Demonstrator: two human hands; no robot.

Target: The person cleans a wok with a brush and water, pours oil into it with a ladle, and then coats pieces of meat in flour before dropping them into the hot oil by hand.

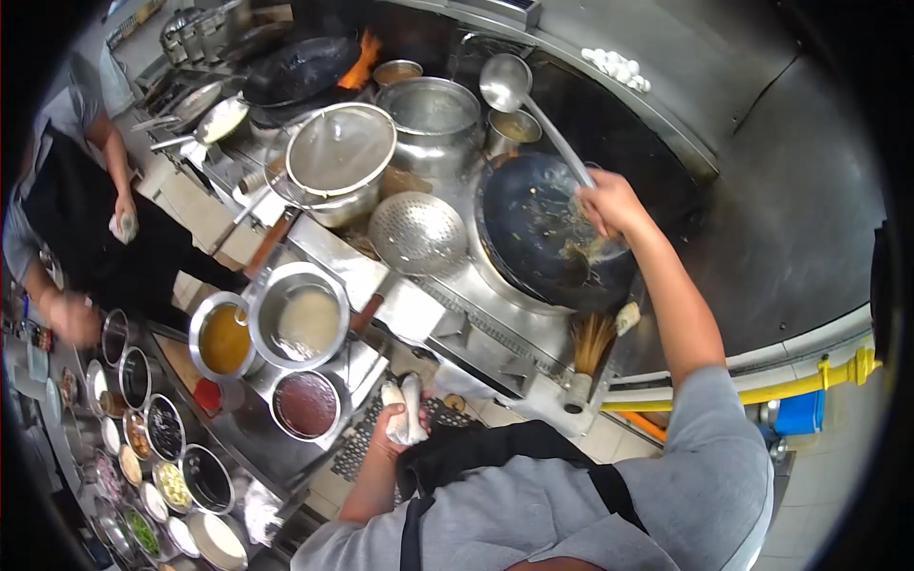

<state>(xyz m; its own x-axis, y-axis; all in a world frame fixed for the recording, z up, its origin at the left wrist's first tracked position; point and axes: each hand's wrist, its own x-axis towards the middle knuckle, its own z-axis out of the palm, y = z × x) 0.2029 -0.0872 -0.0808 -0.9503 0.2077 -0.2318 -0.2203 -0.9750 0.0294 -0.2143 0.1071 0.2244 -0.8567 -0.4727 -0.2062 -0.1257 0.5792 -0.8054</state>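
Observation:
My right hand (612, 203) is closed around the handle of a metal ladle (506, 84). The ladle's bowl is raised at the far end, above a small pot of liquid (514, 130). Below the hand sits a dark wok (524, 228) with scraps of food and a wet film inside. Low in front of my body, my left hand (386, 436) grips a folded white cloth (407, 411). A perforated metal strainer (417, 234) lies left of the wok.
Behind the strainer stand a large pot (430, 107) and a mesh sieve (341, 149). Flame rises beside another wok (303, 70). Bowls of yellow (227, 340), pale (308, 322) and red liquid (306, 404) stand left. A co-worker (90, 181) stands further left. A bamboo brush (590, 344) is near the wok.

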